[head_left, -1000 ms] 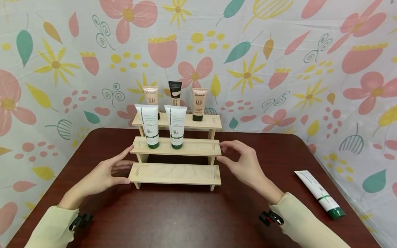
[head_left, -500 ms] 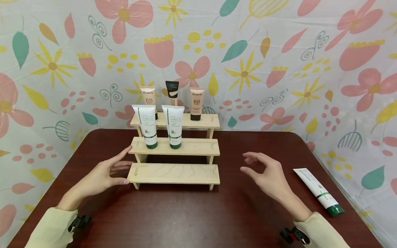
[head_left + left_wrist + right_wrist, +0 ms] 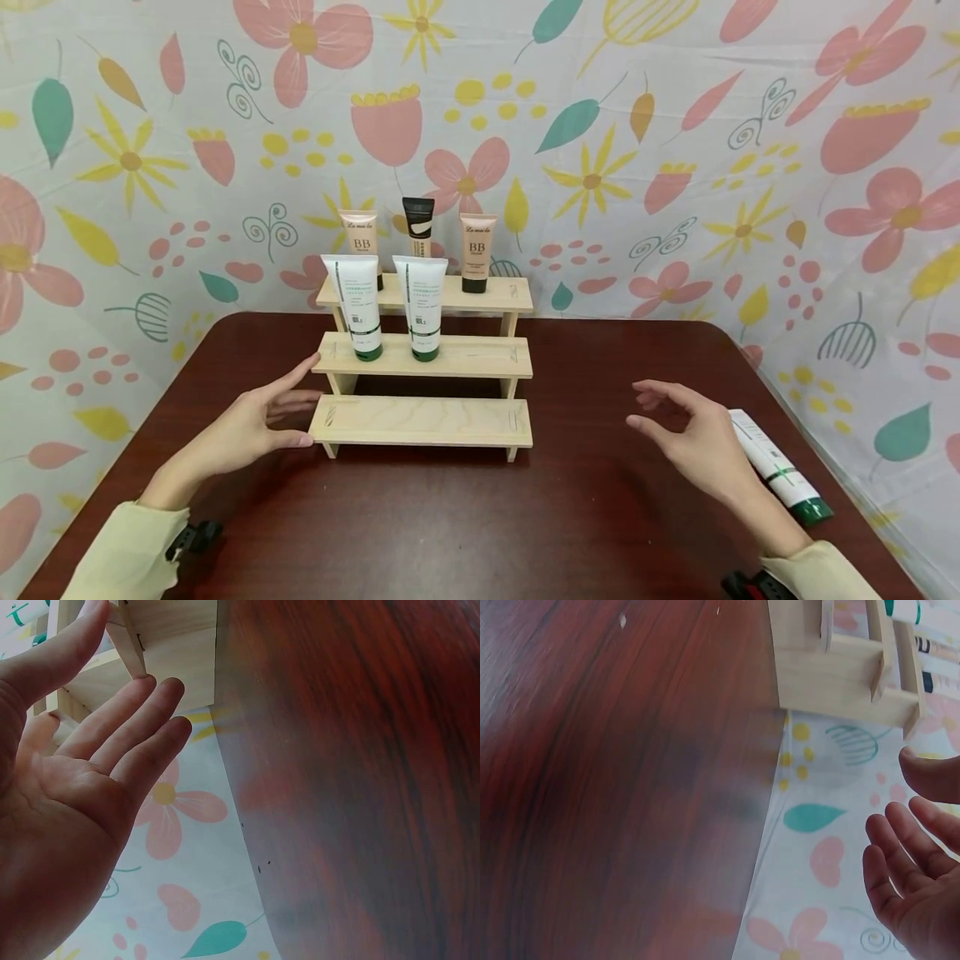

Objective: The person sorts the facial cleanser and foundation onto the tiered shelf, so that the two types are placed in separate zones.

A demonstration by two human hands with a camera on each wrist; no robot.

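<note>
A three-tier wooden display stand (image 3: 420,421) stands on the table. My left hand (image 3: 243,433) touches its left side with extended fingers and thumb; the left wrist view shows the fingertips against the wood. My right hand (image 3: 701,437) hovers empty over the table, fingers loosely bent, close beside a white tube with a green cap (image 3: 780,471) lying at the right, which it partly covers. Two white tubes, one left (image 3: 358,304) and one right (image 3: 422,304), stand cap-down on the middle tier. On the top tier are two beige BB cream tubes (image 3: 477,250) and a black-topped tube (image 3: 418,221).
The dark red wooden table (image 3: 480,533) extends around the stand. Behind it hangs a white cloth (image 3: 600,75) printed with flowers and leaves. The lying tube is near the table's right edge.
My right hand has left the stand's right side and moved right, towards the lying tube. The left hand stays at the stand. The view shifts slightly.
</note>
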